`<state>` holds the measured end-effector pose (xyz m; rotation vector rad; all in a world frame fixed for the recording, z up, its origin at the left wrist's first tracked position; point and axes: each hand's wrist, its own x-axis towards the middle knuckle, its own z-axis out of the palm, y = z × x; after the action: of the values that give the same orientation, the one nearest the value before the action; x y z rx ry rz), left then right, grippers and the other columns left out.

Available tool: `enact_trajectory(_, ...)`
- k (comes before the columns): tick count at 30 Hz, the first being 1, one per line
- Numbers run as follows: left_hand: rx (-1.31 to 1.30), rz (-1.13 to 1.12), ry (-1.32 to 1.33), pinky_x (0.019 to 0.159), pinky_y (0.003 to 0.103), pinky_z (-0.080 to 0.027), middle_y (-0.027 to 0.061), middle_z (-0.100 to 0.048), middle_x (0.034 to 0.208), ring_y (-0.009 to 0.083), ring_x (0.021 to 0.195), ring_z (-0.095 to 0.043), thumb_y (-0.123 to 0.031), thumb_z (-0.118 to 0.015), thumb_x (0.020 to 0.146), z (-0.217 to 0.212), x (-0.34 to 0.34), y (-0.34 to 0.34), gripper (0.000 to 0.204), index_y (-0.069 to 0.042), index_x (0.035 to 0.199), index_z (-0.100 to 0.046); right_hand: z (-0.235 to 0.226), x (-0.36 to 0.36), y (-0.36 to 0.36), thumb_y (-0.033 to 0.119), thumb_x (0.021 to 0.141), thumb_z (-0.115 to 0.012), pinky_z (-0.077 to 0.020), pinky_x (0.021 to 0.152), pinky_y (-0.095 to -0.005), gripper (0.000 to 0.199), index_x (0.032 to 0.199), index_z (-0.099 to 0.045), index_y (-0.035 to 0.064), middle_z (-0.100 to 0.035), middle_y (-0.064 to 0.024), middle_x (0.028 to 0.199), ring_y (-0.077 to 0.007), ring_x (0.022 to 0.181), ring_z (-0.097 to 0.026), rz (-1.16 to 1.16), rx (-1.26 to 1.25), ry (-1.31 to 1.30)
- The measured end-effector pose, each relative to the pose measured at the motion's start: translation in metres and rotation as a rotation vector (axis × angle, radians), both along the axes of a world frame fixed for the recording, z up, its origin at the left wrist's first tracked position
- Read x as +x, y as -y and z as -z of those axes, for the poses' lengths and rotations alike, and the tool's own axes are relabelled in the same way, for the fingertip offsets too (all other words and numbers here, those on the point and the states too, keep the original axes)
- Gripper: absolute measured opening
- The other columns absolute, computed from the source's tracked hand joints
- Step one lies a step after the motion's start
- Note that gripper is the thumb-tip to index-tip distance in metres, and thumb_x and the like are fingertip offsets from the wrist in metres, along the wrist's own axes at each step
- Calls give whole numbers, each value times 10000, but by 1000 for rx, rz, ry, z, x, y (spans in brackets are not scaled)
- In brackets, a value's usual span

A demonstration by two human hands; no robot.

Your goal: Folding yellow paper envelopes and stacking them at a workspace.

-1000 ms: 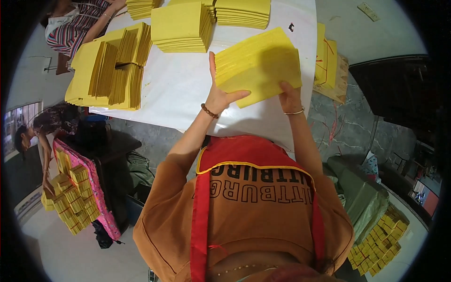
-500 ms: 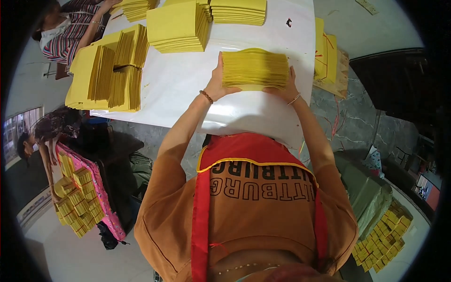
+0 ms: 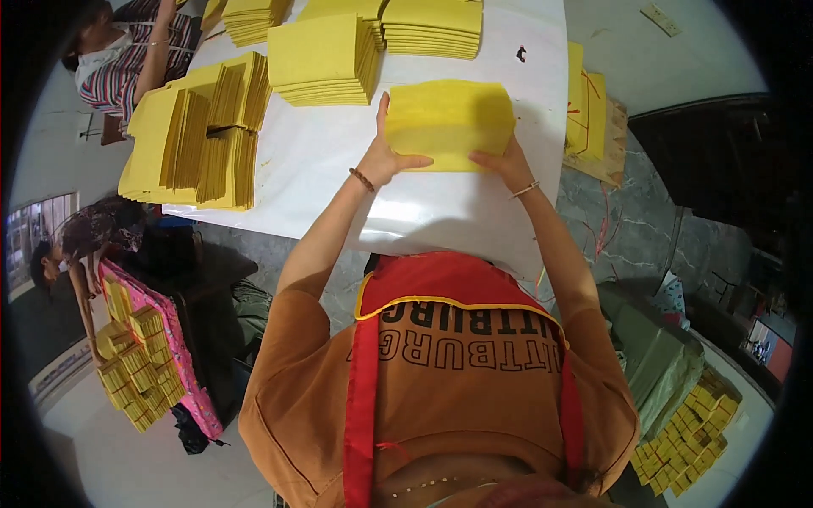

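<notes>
Between my two hands is a stack of yellow paper sheets (image 3: pixel 450 125), its broad flat face turned up over the white tabletop. My left hand (image 3: pixel 389 157) grips its left end, thumb along the near edge and fingers up the side. My right hand (image 3: pixel 506 162) holds the right end the same way, its fingers mostly hidden behind the paper. Just beyond to the left sits a neat yellow paper stack (image 3: pixel 315 57), with another stack (image 3: pixel 432 28) behind the held one.
Large yellow piles (image 3: pixel 190 140) cover the table's left end, near a person in a striped top (image 3: pixel 140 63). Another person (image 3: pixel 93 229) leans over bundles (image 3: pixel 140 364) on a pink cloth. Tied yellow packs (image 3: pixel 586 110) stand right of the table; more bundles (image 3: pixel 688 432) lie lower right.
The stack in my hands has tipped, so its flat face shows instead of its layered edges. My left hand has shifted slightly left. The striped-top person's arm has moved.
</notes>
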<state>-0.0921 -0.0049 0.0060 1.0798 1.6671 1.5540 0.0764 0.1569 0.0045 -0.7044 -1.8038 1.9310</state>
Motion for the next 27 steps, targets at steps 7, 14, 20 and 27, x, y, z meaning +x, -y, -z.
enact_trajectory(7, -120, -179, 623, 877, 331, -402, 66, -383, 1282, 184, 1101, -445, -480, -471, 870, -30, -40, -14, 744, -84, 1390, -115, -9, -55, -30, 513, 637, -712, -404, 734, -279, 653, 1100, -535, 88, -581, -21, 971, -118, 871, -525, -14, -327, 326)
enact_trajectory(14, 186, -319, 490, 999, 313, -286, 152, -320, 1346, 211, 1236, -312, -355, -537, 862, 8, -28, -33, 766, 11, 1384, -113, -7, -88, -50, 526, 640, -699, -384, 639, -267, 513, 957, -592, 136, -578, 5, 847, -91, 748, -508, -33, -412, 398)
enact_trajectory(20, 292, -426, 500, 1001, 336, -302, 156, -250, 1374, 241, 1228, -319, -30, -533, 802, 1, -12, -47, 751, -36, 1394, -71, -4, -107, -56, 505, 632, -719, -353, 506, -227, 452, 863, -602, 135, -553, 29, 699, -69, 586, -487, -52, -423, 378)
enact_trajectory(27, 274, -649, 392, 1043, 362, -228, 155, -150, 1406, 264, 1281, -226, 115, -479, 704, -20, 25, -59, 857, -60, 1396, -5, 4, -107, -58, 471, 616, -743, -355, 462, -211, 453, 858, -606, 113, -577, 10, 705, -69, 541, -495, -35, -457, 350)
